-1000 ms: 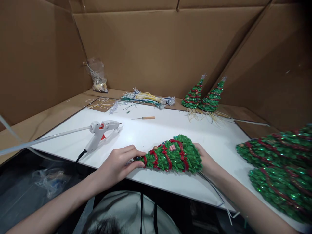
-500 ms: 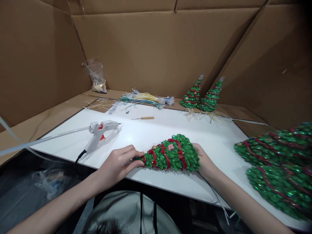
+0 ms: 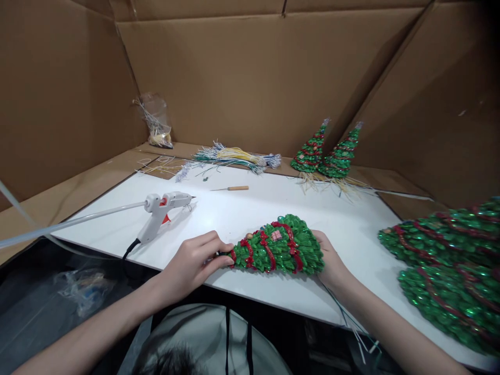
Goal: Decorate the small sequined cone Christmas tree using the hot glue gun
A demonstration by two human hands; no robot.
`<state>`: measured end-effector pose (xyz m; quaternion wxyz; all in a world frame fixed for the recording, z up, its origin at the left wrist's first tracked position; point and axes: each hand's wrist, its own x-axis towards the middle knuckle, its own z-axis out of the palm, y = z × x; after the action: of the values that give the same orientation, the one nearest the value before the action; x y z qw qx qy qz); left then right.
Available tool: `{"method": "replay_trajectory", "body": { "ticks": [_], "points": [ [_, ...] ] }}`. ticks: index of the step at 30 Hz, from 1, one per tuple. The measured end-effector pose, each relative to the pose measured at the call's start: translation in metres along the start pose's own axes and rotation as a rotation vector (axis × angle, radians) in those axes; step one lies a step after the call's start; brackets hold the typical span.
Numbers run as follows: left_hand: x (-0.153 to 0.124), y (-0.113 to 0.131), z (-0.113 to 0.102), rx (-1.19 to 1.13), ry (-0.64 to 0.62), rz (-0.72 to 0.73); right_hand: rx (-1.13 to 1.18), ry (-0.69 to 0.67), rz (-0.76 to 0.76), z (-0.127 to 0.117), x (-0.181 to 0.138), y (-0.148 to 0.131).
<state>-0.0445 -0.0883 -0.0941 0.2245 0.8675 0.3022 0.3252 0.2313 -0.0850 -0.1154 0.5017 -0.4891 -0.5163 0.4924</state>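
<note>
A small green Christmas tree figure (image 3: 279, 247) with red garlands and a pink gift ornament lies on its side between my hands, over the front of the white board. My left hand (image 3: 203, 259) pinches its narrow tip between thumb and fingers. At the wide base, my right hand (image 3: 330, 260) grips it, its fingers mostly hidden behind the tree and the base. Thin green and white wires (image 3: 357, 333) trail from the base, under my right wrist, past the board's front edge.
A white glue gun (image 3: 160, 213) lies at the left, its cord going over the edge. Behind are a wooden-handled awl (image 3: 237, 188), a wire bundle (image 3: 238, 158) and a plastic bag (image 3: 157, 121). Two trees (image 3: 338, 156) stand at the back; larger trees (image 3: 449, 291) lie at right.
The whole view has shifted slightly. My hands keep the same hold on the tree, with barely any movement.
</note>
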Motion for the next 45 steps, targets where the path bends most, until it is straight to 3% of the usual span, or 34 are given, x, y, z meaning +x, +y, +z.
{"method": "replay_trajectory", "body": {
  "ticks": [20, 25, 37, 45],
  "points": [
    [0.000, -0.001, -0.002, 0.046, -0.006, 0.019, -0.010, -0.025, -0.041, -0.002, 0.001, -0.001],
    [-0.003, -0.002, -0.005, 0.128, -0.023, 0.098, 0.007, -0.044, -0.046, -0.002, 0.001, -0.001],
    [-0.011, 0.000, -0.003, 0.514, 0.113, 0.292, 0.025, -0.065, -0.087, -0.002, 0.001, -0.001],
    [-0.006, 0.001, -0.008, 0.665, 0.069, 0.400, 0.031, -0.049, -0.086, -0.001, 0.001, -0.002]
  ]
}}
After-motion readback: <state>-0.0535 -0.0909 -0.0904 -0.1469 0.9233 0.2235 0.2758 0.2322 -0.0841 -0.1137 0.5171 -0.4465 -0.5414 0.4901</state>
